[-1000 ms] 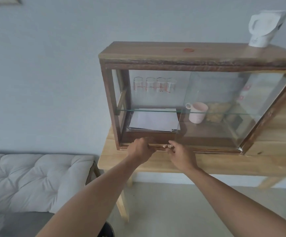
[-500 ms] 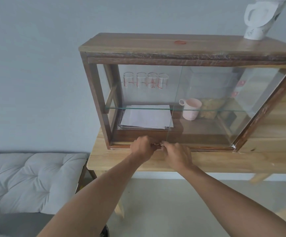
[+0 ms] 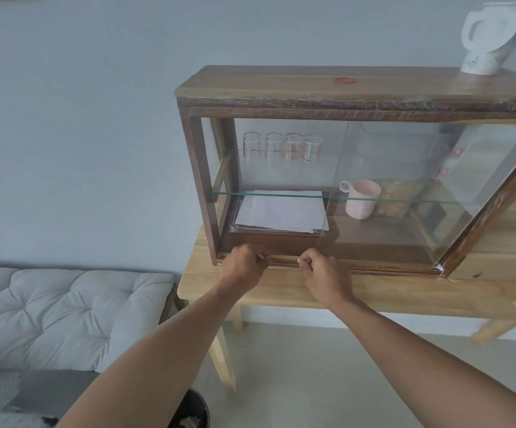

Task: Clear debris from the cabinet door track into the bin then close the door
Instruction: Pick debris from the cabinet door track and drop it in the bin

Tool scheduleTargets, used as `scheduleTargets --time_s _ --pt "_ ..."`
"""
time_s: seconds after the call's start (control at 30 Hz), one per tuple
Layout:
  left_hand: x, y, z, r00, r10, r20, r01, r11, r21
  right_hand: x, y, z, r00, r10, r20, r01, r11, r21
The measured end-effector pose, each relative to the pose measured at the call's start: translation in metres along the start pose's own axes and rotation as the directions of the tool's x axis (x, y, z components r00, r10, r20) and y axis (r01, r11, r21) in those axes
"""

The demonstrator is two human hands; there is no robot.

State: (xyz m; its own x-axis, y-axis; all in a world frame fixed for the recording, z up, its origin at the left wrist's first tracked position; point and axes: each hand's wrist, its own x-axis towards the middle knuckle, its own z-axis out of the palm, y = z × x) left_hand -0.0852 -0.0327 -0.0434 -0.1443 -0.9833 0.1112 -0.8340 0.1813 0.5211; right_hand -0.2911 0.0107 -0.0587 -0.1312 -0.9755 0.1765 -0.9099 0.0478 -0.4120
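A wooden cabinet [image 3: 281,84] with sliding glass doors stands on a light wooden table [image 3: 389,291]. The left half is uncovered; the glass door [image 3: 404,186] sits over the right half. Both my hands are at the bottom door track [image 3: 284,260]. My left hand [image 3: 244,264] is curled with a small pale bit of debris [image 3: 265,257] at its fingertips. My right hand [image 3: 321,273] pinches another small pale bit of debris [image 3: 299,260]. A dark round bin [image 3: 193,410] stands on the floor below, partly hidden by my left arm, with some scraps inside.
Inside the cabinet are several glasses [image 3: 281,148] on a glass shelf, papers [image 3: 281,211], a pink mug [image 3: 361,198] and a tan bundle. A white jug [image 3: 491,35] stands on the cabinet top. A grey tufted bench cushion [image 3: 65,313] lies at left.
The view has shifted, so the cabinet sits further right in the frame. My hands, which met at the track half a second ago, are now a little apart, each with a bit of debris.
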Motion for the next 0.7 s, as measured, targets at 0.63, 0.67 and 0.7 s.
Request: scheduleTargets --time_s 0.63,0.67,0.7 --pt "-0.094 -0.142 -0.092 0.939 -0.324 -0.115 0.321 0.946 -0.044 -0.045 -0.171 0.06 0.968 -0.198 0.156 0.16 0.96 0.229" --pt "-0.101 -0.151 -0.096 0.93 -0.347 -0.125 0.344 0.938 -0.042 -0.048 -0.18 0.066 0.961 -0.216 0.173 0.173 0.957 0.232" --pt "-0.109 -0.16 -0.101 0.921 -0.367 -0.134 0.365 0.93 -0.04 -0.05 -0.189 0.072 0.954 -0.231 0.193 0.183 0.955 0.234"
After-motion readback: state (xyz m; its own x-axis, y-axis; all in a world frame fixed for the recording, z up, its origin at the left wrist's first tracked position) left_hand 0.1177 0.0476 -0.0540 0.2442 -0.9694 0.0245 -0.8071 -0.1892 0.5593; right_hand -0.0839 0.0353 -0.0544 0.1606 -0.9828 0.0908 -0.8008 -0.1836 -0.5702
